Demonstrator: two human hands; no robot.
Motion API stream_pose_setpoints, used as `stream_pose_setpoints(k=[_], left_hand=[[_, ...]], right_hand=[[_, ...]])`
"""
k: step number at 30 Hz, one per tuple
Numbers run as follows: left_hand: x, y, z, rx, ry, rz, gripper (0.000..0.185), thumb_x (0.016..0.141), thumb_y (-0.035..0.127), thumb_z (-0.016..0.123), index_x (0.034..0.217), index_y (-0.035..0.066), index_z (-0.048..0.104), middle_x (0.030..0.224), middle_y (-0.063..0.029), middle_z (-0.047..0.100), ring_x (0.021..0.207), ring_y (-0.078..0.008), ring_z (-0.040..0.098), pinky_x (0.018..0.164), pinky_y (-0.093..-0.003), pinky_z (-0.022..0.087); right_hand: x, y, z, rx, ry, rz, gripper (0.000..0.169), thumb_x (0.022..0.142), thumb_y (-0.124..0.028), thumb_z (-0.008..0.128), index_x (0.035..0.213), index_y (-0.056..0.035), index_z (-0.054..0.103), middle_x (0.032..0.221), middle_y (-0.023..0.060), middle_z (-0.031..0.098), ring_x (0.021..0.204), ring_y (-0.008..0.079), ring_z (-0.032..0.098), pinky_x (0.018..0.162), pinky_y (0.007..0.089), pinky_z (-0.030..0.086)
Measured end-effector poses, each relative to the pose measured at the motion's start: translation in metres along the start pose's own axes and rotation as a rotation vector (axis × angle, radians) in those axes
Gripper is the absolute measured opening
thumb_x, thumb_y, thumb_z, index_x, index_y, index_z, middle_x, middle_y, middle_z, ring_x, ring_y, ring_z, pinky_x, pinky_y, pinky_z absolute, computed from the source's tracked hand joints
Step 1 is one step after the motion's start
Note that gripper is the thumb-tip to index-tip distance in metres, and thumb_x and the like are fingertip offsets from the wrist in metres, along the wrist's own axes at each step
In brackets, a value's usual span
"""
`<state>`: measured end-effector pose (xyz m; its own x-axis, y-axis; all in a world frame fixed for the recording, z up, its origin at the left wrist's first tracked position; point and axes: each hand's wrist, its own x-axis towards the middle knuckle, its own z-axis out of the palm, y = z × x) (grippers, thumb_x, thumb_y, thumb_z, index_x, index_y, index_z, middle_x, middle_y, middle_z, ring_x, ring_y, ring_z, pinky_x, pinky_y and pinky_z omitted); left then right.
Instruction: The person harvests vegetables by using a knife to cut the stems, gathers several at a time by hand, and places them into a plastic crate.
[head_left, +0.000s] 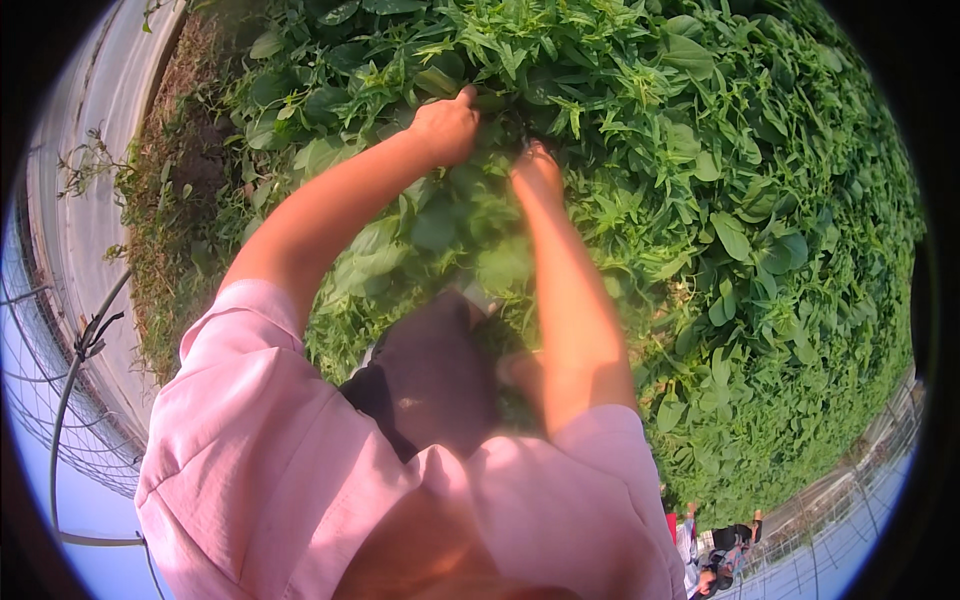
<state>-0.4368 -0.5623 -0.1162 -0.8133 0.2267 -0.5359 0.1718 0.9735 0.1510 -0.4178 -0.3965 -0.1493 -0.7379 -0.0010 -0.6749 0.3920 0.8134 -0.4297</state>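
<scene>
My left hand (450, 129) is closed around a broad-leaved green plant (439, 81), its leaves showing just beyond the knuckles. To the right and slightly nearer to me, my right hand (538, 171) curls around a thin dark tool (523, 129). Foliage hides most of that tool, so its kind is unclear. Both hands are low among dense leafy greens (510, 45), where broad rounded leaves mix with narrow pointed ones. The stems under the hands are hidden.
My dark-clad knee (435, 367) is bent among the plants below my arms. Pale sheeting (97, 135) runs along the left, beside a strip of dry weeds (176, 150). A metal frame pole (64, 420) with netting stands at lower left. People (724, 555) are at the bottom right.
</scene>
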Motion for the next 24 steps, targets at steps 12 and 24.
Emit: stream_pose_setpoints(k=[12, 24], left_hand=[[-0.01, -0.008, -0.016, -0.043, 0.04, 0.022, 0.025, 0.071, 0.018, 0.057, 0.089, 0.0, 0.06, 0.116, -0.0151, 0.048, 0.083, -0.0326, 0.061, 0.075, -0.0417, 0.051], [-0.034, -0.012, -0.064, -0.126, 0.107, 0.41, 0.022, 0.07, 0.009, 0.058, 0.091, 0.003, 0.061, 0.115, -0.0043, 0.055, 0.085, -0.0276, 0.061, 0.074, -0.038, 0.051]], right_hand=[[0.036, 0.017, 0.026, -0.198, -0.255, -0.064, 0.031, 0.084, -0.026, 0.053, 0.114, -0.017, 0.054, 0.097, 0.0093, 0.065, 0.092, 0.029, 0.062, 0.08, 0.0335, 0.048], [-0.062, 0.064, -0.085, 1.042, 0.209, -0.025, 0.02, 0.083, -0.016, 0.059, 0.098, -0.0039, 0.051, 0.069, 0.0001, 0.051, 0.054, 0.008, 0.05, 0.047, 0.0221, 0.042]])
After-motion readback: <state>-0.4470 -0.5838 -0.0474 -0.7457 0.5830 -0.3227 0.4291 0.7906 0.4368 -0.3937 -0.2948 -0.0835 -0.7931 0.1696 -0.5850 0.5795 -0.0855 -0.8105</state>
